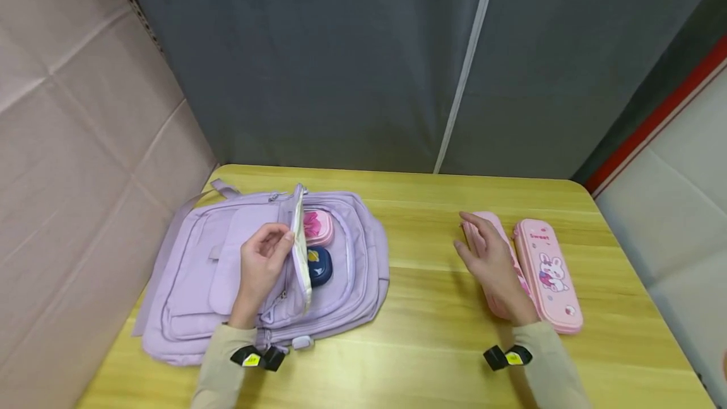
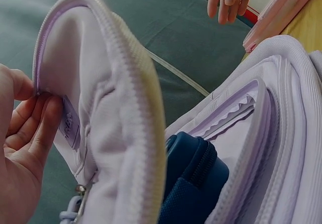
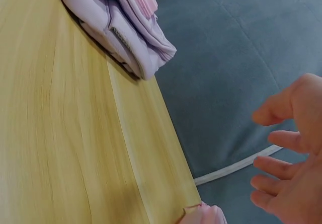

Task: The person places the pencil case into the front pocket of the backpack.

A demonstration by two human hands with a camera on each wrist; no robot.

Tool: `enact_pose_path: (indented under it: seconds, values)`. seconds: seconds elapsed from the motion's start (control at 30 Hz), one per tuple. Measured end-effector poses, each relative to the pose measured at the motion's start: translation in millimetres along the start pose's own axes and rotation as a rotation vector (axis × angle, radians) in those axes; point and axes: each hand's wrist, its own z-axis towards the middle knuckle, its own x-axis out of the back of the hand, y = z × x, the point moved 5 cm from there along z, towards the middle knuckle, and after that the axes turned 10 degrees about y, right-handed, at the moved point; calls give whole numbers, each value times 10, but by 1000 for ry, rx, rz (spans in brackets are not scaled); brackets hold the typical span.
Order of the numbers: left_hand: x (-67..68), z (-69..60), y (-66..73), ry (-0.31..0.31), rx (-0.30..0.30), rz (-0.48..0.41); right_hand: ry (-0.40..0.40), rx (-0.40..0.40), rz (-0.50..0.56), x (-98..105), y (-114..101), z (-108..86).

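Observation:
A lavender backpack (image 1: 227, 283) lies flat on the table, its front pocket unzipped. My left hand (image 1: 264, 264) pinches the edge of the pocket flap (image 1: 300, 251) and holds it raised; the left wrist view shows thumb and fingers on the fabric (image 2: 95, 83). Inside the pocket sit a pink case with a bow (image 1: 319, 227) and a dark blue zippered case (image 1: 320, 267). Over at the right, my right hand (image 1: 491, 264) hovers above a pink pencil case (image 1: 483, 219), fingers loosely spread, holding nothing. Part of that case is hidden under the hand.
Beside it lies a second pink pencil case (image 1: 551, 276) with a rabbit print. Bare wooden table (image 1: 420, 308) stretches between backpack and pencil cases. A grey curtain (image 1: 318, 68) hangs behind the table, with a pale wall (image 1: 74, 163) at the left.

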Motion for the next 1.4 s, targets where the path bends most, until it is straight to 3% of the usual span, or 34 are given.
enact_pose_path:
  seconds: [0.23, 0.5, 0.67, 0.87, 0.97, 1.4]
  values:
    - [-1, 7, -7, -5, -8, 1, 7, 15, -123, 101, 74, -26]
    - [-17, -10, -29, -20, -21, -16, -20, 1, -122, 167, 161, -108]
    - [-35, -11, -29, -28, -27, -28, -36, -33, -212, 216, 196, -153]
    - [-44, -10, -21, -34, -36, -23, -191, -226, -411, 253, 266, -220]
    - [-35, -9, -23, -30, -37, -18, -272, -302, -454, 246, 305, -249]
    - [-21, -14, -27, -21, -21, -6, -435, -392, -570, 205, 379, -402]
